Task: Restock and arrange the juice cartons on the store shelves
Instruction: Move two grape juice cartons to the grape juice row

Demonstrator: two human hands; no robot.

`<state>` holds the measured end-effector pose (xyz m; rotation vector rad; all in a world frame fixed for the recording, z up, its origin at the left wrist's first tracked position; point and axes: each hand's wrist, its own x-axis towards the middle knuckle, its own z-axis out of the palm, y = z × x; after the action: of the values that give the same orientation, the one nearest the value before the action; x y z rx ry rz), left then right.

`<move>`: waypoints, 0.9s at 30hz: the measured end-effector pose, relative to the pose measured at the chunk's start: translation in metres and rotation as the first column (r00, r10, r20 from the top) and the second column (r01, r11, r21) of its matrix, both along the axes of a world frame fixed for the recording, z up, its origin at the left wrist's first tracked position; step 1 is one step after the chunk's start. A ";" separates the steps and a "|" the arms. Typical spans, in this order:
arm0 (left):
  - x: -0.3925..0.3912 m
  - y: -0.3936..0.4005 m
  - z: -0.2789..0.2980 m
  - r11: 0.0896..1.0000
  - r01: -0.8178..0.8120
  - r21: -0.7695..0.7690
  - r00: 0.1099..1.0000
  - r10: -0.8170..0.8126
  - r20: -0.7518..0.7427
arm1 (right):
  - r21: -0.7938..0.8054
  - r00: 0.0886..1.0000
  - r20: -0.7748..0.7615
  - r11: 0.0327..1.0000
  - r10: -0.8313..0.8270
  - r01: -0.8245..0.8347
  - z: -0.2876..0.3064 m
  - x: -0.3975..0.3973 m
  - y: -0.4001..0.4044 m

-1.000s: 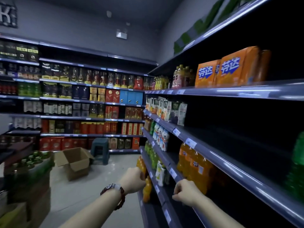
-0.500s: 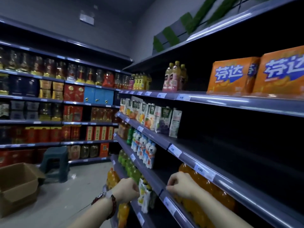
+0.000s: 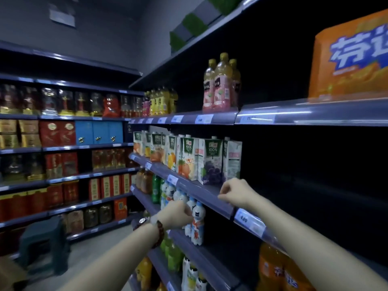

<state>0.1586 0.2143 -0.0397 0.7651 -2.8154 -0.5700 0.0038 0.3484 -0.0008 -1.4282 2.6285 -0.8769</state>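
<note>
On the far left a dark stool [image 3: 45, 244] stands on the aisle floor below shelves of boxed goods. Moving right, the left hand [image 3: 178, 215], a beaded bracelet [image 3: 158, 234] at its wrist, hangs in front of the white bottles [image 3: 197, 223] on the lower shelf with its fingers curled; whether it grips anything I cannot tell. Above it the juice cartons [image 3: 189, 158] stand upright in a row on the middle shelf [image 3: 189, 186], ending at the grape carton [image 3: 212, 162] and a pale one beside it. The right hand [image 3: 237, 193] rests at that shelf's front edge just below the last cartons, fingers curled onto the rail. Rightwards the shelf runs dark and bare, so by my reckoning much of the restocking is left.
</note>
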 end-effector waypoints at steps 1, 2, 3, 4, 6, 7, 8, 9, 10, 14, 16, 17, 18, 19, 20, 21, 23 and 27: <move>-0.008 -0.011 0.002 1.000 0.012 0.002 1.000 -0.012 -0.006 | 0.002 1.000 0.002 1.000 -0.021 0.021 -0.001 -0.007 -0.008; -0.017 -0.022 0.002 1.000 0.020 0.001 1.000 -0.020 -0.005 | 0.009 0.999 0.001 0.999 -0.045 0.045 -0.003 -0.015 -0.016; -0.026 -0.033 0.002 1.000 0.027 -0.004 1.000 -0.027 -0.007 | 0.016 0.997 -0.005 0.997 -0.072 0.072 -0.006 -0.023 -0.022; -0.036 -0.044 0.001 0.999 0.033 -0.012 0.999 -0.033 -0.014 | 0.023 0.995 -0.010 0.995 -0.099 0.099 -0.009 -0.031 -0.029; -0.058 -0.066 0.003 0.999 0.041 -0.022 0.999 -0.041 -0.035 | 0.037 0.989 -0.016 0.989 -0.144 0.145 -0.013 -0.049 -0.041; -0.069 -0.077 0.004 0.999 0.048 -0.024 0.998 -0.049 -0.046 | 0.041 0.985 -0.017 0.984 -0.170 0.171 -0.015 -0.057 -0.047; -0.079 -0.087 0.005 0.997 0.067 -0.031 0.996 -0.068 -0.055 | 0.041 0.980 -0.018 0.979 -0.201 0.201 -0.017 -0.064 -0.052; -0.090 -0.096 0.006 0.995 0.089 -0.042 0.994 -0.092 -0.064 | 0.035 0.972 -0.017 0.971 -0.235 0.236 -0.018 -0.072 -0.058; -0.101 -0.106 0.008 0.993 0.107 -0.056 0.990 -0.111 -0.082 | 0.025 0.962 -0.014 0.961 -0.273 0.274 -0.019 -0.078 -0.063; -0.140 -0.141 0.019 0.990 0.139 -0.028 0.975 -0.141 -0.173 | 0.036 0.897 0.015 0.897 -0.441 0.440 -0.018 -0.094 -0.081; -0.161 -0.158 0.026 0.990 0.137 0.041 0.962 -0.123 -0.244 | -0.014 0.843 0.066 0.844 -0.534 0.535 -0.015 -0.100 -0.090; -0.170 -0.165 0.028 0.989 0.132 0.072 0.955 -0.107 -0.276 | -0.047 0.817 0.087 0.817 -0.570 0.575 -0.013 -0.103 -0.095; -0.178 -0.171 0.030 0.987 0.126 0.100 0.948 -0.090 -0.304 | -0.074 0.797 0.107 0.795 -0.594 0.602 -0.012 -0.106 -0.100; -0.185 -0.174 0.031 0.983 0.125 0.134 0.943 -0.075 -0.324 | -0.086 0.782 0.129 0.779 -0.609 0.621 -0.012 -0.109 -0.105; -0.191 -0.176 0.031 0.977 0.130 0.171 0.935 -0.064 -0.348 | -0.091 0.770 0.152 0.767 -0.619 0.635 -0.013 -0.110 -0.111; -0.196 -0.176 0.031 0.968 0.136 0.209 0.925 -0.048 -0.378 | -0.096 0.754 0.175 0.751 -0.633 0.653 -0.014 -0.111 -0.116; -0.205 -0.172 0.028 0.953 0.149 0.262 0.896 -0.019 -0.443 | -0.113 0.709 0.227 0.705 -0.667 0.700 -0.014 -0.115 -0.127; -0.212 -0.160 0.020 0.937 0.104 0.333 0.904 0.050 -0.424 | -0.193 0.641 0.373 0.620 -0.670 0.760 -0.017 -0.121 -0.144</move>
<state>-0.0532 0.0545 -0.0193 0.5644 -2.3472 -1.1158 -0.1176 0.2046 -0.0177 -0.1096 2.9069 -1.5062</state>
